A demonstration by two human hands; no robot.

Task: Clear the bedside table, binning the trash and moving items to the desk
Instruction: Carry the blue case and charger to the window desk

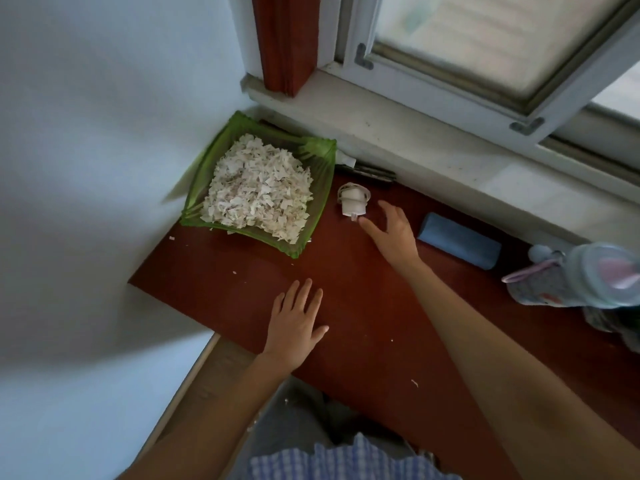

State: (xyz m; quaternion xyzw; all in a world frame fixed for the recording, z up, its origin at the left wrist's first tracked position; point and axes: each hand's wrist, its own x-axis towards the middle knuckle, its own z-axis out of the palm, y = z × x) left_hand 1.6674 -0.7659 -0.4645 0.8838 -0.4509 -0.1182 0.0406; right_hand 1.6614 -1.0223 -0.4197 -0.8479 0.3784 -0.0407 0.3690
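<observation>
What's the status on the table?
Right hand open, fingers nearly at white cap. Left hand flat on table. Green dish of shreds, blue roll uncleared. Path clear.

The left hand (297, 323) lies flat, palm down, fingers spread. Ahead and to its right, the right hand (393, 233) reaches forward on an outstretched arm, fingers loosely open, holding nothing.
</observation>
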